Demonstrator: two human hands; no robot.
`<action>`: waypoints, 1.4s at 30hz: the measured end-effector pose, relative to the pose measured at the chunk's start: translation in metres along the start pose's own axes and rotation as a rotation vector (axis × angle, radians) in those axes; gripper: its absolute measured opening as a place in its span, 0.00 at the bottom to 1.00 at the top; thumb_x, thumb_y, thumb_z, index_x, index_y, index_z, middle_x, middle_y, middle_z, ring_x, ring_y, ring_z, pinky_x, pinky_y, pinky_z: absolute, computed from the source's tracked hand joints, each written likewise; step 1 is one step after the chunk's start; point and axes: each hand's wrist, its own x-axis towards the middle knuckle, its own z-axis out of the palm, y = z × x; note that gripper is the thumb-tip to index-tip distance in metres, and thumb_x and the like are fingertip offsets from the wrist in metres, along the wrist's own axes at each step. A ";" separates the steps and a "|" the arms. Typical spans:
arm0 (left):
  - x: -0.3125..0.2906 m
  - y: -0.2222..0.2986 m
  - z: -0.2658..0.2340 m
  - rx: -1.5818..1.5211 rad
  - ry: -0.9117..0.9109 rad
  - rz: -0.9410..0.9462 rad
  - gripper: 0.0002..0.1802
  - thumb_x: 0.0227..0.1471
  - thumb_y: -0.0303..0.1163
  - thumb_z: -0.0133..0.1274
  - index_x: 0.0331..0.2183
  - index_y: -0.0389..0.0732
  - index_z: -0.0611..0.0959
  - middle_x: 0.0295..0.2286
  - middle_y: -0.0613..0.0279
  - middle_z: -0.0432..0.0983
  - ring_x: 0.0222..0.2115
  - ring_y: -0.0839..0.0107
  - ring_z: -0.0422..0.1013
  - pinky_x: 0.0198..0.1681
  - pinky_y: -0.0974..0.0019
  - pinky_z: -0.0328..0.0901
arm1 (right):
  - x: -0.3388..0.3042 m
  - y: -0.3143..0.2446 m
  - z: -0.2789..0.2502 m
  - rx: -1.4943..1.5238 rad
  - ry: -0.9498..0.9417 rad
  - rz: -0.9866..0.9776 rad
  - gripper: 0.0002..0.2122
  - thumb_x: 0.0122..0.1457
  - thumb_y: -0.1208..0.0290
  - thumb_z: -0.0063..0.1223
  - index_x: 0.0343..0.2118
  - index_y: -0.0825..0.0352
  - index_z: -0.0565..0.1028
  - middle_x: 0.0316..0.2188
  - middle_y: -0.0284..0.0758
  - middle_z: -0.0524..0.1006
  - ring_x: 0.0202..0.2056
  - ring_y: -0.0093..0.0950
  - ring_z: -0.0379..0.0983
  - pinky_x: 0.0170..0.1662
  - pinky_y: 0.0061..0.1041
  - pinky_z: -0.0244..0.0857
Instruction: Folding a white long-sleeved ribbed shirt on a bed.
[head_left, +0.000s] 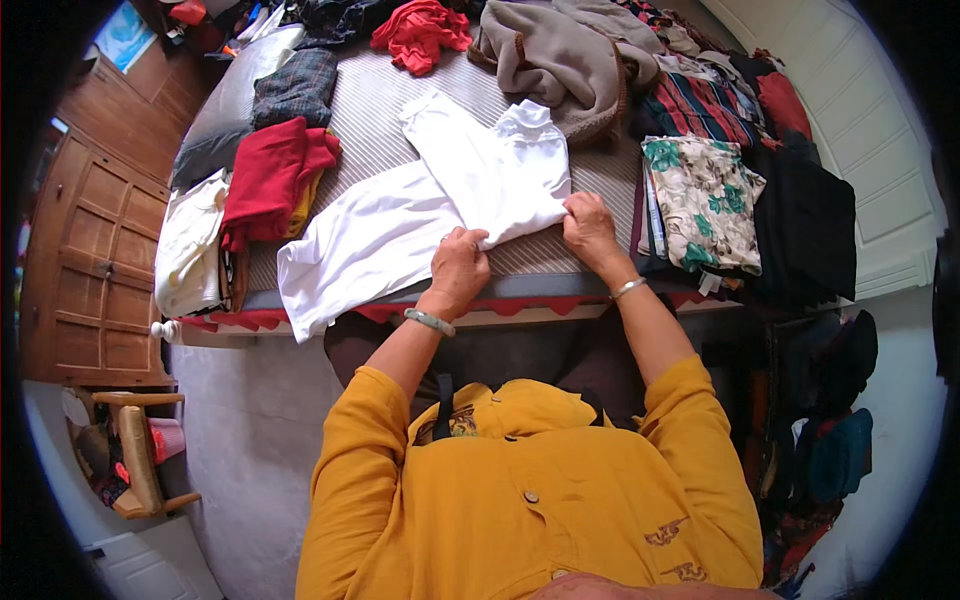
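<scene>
A white garment (365, 220) lies partly folded on the bed's striped mattress cover, with two gathered, cuff-like ends pointing away from me. Whether it is a top or trousers I cannot tell. Its left part hangs a little over the near edge of the bed. My left hand (461, 268) is closed on the near edge of the cloth, close to the middle. Farther right, my right hand (593, 228) pinches the near right corner. Between both hands the edge is held roughly straight, slightly off the mattress.
Folded red clothes (275, 180) and cream cloth (190, 245) are stacked at the left. To the right sit a folded floral garment (705, 205) and black clothes (808, 225). A grey-brown blanket (560, 65) and a crumpled red garment (422, 35) lie at the back. A wooden chair (140, 455) stands lower left.
</scene>
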 end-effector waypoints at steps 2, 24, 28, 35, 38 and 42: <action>-0.011 0.007 -0.009 -0.011 -0.051 0.013 0.16 0.39 0.21 0.49 0.35 0.41 0.80 0.27 0.54 0.71 0.31 0.55 0.69 0.37 0.56 0.64 | -0.013 0.000 -0.009 0.000 -0.003 -0.031 0.06 0.42 0.77 0.47 0.27 0.67 0.72 0.31 0.39 0.72 0.39 0.41 0.67 0.43 0.37 0.63; -0.004 0.004 0.004 0.302 -0.243 0.115 0.32 0.52 0.48 0.41 0.57 0.46 0.63 0.58 0.45 0.49 0.61 0.45 0.41 0.59 0.40 0.39 | 0.105 -0.048 0.043 -0.047 -0.385 0.295 0.16 0.48 0.57 0.54 0.32 0.64 0.79 0.34 0.44 0.77 0.38 0.41 0.74 0.44 0.36 0.66; -0.002 0.004 0.004 0.300 -0.250 0.111 0.32 0.52 0.47 0.42 0.57 0.46 0.63 0.58 0.45 0.49 0.61 0.46 0.41 0.59 0.40 0.39 | 0.112 -0.047 0.051 -0.092 -0.482 0.252 0.12 0.46 0.62 0.52 0.30 0.63 0.79 0.34 0.44 0.77 0.37 0.41 0.74 0.44 0.36 0.66; 0.000 0.007 0.000 0.249 -0.218 0.101 0.33 0.50 0.46 0.44 0.56 0.45 0.63 0.58 0.45 0.50 0.60 0.47 0.42 0.59 0.40 0.39 | 0.119 -0.017 0.058 0.235 -0.320 0.321 0.10 0.41 0.68 0.50 0.21 0.69 0.78 0.22 0.46 0.77 0.27 0.40 0.75 0.35 0.33 0.68; 0.000 0.008 -0.002 0.246 -0.207 0.100 0.33 0.50 0.46 0.45 0.56 0.45 0.63 0.58 0.45 0.50 0.60 0.47 0.43 0.59 0.40 0.39 | 0.119 -0.018 0.058 0.314 -0.297 0.331 0.10 0.42 0.66 0.51 0.20 0.70 0.76 0.19 0.46 0.75 0.24 0.37 0.74 0.33 0.33 0.67; 0.001 0.008 0.002 0.251 -0.213 0.111 0.33 0.50 0.45 0.45 0.56 0.44 0.64 0.58 0.46 0.51 0.60 0.47 0.43 0.59 0.41 0.40 | 0.115 -0.017 0.070 0.501 -0.163 0.433 0.12 0.44 0.64 0.52 0.19 0.71 0.76 0.17 0.44 0.74 0.22 0.33 0.72 0.31 0.32 0.66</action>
